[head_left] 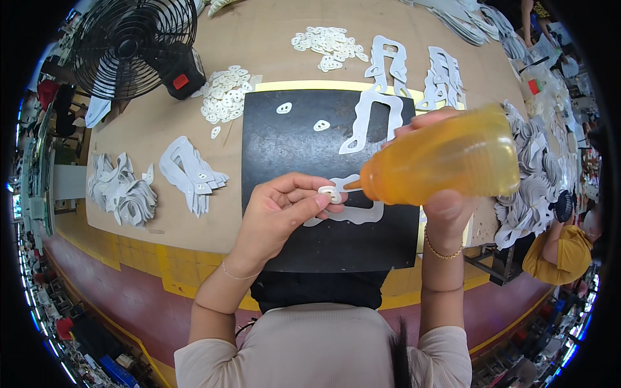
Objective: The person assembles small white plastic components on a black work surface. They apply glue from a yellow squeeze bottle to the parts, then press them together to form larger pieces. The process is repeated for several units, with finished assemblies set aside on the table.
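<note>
A small white oval piece with holes point(329, 191) is pinched between the thumb and fingers of my left hand point(275, 210). My right hand point(445, 208) is wrapped round an amber squeeze bottle point(446, 158), tilted almost level so that its nozzle point(351, 185) points at the oval piece. Whether the nozzle touches it I cannot tell. Beneath both hands, a white wavy-edged frame piece point(362, 215) lies on the black mat point(291, 142), partly hidden. Farther up are two loose oval pieces point(284, 108) and another wavy frame piece point(365, 123) at the mat's edge.
Piles of oval pieces point(226, 94) lie beyond the mat. Stacked white cutouts point(123, 187) stand left, more cutouts point(527, 174) right. A black fan point(129, 48) occupies the far left. At right, a person in a yellow top point(557, 255) is close to the table.
</note>
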The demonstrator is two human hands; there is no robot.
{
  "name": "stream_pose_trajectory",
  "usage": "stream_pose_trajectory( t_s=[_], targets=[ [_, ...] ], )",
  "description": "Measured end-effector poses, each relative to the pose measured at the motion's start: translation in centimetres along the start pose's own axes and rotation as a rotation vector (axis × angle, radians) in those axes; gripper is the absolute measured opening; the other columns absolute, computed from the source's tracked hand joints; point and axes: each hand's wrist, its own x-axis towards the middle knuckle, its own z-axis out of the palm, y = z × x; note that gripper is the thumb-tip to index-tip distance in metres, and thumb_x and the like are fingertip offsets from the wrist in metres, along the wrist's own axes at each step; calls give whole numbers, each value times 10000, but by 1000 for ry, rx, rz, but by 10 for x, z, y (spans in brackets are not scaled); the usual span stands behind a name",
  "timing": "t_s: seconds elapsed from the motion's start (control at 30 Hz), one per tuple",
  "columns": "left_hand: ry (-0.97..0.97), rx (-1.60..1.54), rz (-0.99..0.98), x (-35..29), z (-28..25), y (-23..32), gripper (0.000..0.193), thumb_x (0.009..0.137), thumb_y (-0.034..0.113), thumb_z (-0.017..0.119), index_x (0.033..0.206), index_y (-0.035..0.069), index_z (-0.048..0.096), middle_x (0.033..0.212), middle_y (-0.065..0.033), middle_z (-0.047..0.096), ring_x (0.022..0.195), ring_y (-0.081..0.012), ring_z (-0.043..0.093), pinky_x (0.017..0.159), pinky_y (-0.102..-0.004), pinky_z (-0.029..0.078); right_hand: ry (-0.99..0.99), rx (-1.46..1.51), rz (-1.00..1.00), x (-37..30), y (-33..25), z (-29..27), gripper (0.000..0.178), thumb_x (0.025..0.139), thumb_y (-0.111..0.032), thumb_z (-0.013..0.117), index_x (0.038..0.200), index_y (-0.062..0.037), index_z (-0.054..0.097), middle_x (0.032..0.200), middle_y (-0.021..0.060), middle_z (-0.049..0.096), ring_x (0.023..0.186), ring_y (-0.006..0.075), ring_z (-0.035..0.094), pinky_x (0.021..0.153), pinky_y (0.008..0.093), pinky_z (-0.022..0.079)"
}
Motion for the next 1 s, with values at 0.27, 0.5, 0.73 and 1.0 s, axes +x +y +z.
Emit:
stream_pose_trajectory(
  t_s=[0.27, 0.5, 0.73, 1.0],
  targets=[
    [-88, 58, -22, 1, -8, 2, 225, 972, 89, 669, 1140, -59, 658, 1013, -118, 753, 919, -121, 706, 800, -237, 541, -282, -10, 111, 6, 3, -2, 950, 612, -514, 953, 1286, 0, 524, 1183, 123, 592, 1049, 215, 641, 860, 361, 570],
    [-65, 59, -35, 1, -9, 2, 230, 960, 84, 689, 1129, -68, 655, 967, -100, 756, 862, -84, 688, 758, -199, 527, -466, -195, -217, 12, 22, -9, 979, 601, -469, 974, 1328, -22, 494, 1206, 102, 587, 1056, 185, 614, 867, 337, 552],
    [-30, 52, -61, -1, -6, 3, 233, 961, 86, 692, 1129, -70, 652, 991, -111, 752, 875, -92, 691, 775, -210, 538, -365, -251, -125, 6, 14, -16, 902, 623, -439, 965, 1283, -12, 523, 1172, 101, 618, 1030, 188, 636, 863, 336, 559],
    [-63, 50, 23, 0, -4, 1, 220, 960, 67, 686, 1128, -72, 651, 1013, -122, 752, 917, -114, 702, 795, -219, 547, -286, -26, -154, 11, 7, -2, 718, 658, -345, 963, 1174, 7, 609, 1075, 100, 692, 946, 178, 691, 824, 319, 582]
  ],
)
